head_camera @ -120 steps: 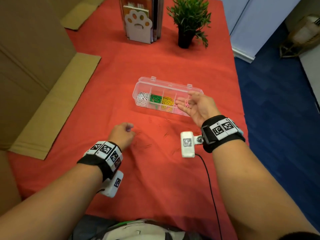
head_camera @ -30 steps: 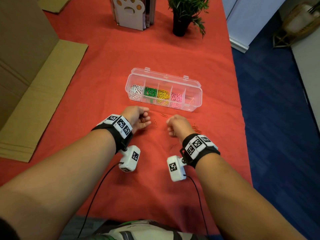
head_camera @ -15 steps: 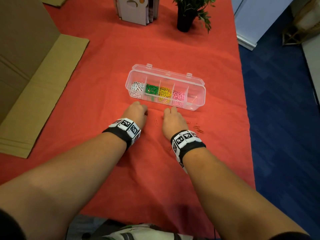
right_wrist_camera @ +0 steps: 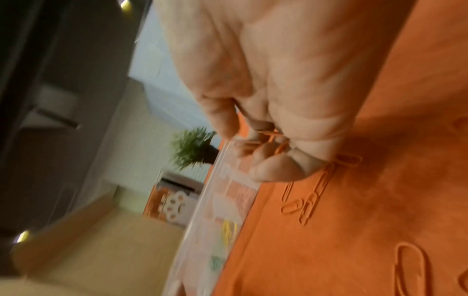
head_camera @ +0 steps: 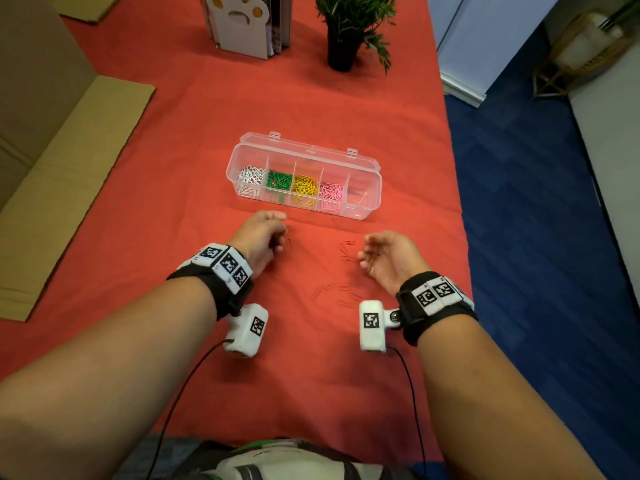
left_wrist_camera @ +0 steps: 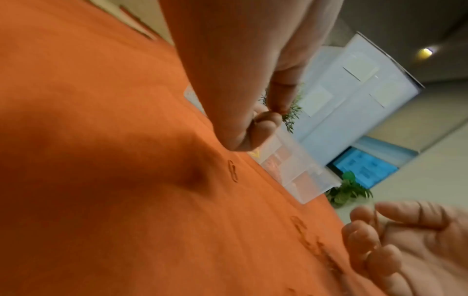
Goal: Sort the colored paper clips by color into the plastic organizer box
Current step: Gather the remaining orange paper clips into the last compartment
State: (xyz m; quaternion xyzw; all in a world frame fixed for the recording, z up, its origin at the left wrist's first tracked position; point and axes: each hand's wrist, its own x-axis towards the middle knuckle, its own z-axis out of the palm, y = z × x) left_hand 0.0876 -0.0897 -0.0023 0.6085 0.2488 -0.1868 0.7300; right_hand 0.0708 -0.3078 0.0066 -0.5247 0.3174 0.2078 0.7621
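Note:
The clear organizer box (head_camera: 304, 151) lies open on the red cloth, with white, green, yellow and pink clips in separate compartments and an orange clip in the rightmost one. My left hand (head_camera: 281, 225) hovers just before the box, thumb and forefinger pinched together (left_wrist_camera: 274, 113) on what looks like a sliver of orange. My right hand (head_camera: 367, 252) sits to the right, palm turned inward. Its curled fingers (right_wrist_camera: 253, 144) hold several orange paper clips (right_wrist_camera: 272, 136). Loose orange clips (head_camera: 347, 249) lie between my hands, and more (head_camera: 334, 292) nearer me.
A potted plant (head_camera: 346, 29) and a paw-print book holder (head_camera: 242, 19) stand at the far end. Cardboard (head_camera: 69, 150) covers the left side. The table's right edge (head_camera: 453, 188) drops to blue carpet. Two camera cables trail toward me.
Both hands lay palm down side by side near the box. They have since drawn apart and curled, the right one turning its palm inward with clips in it.

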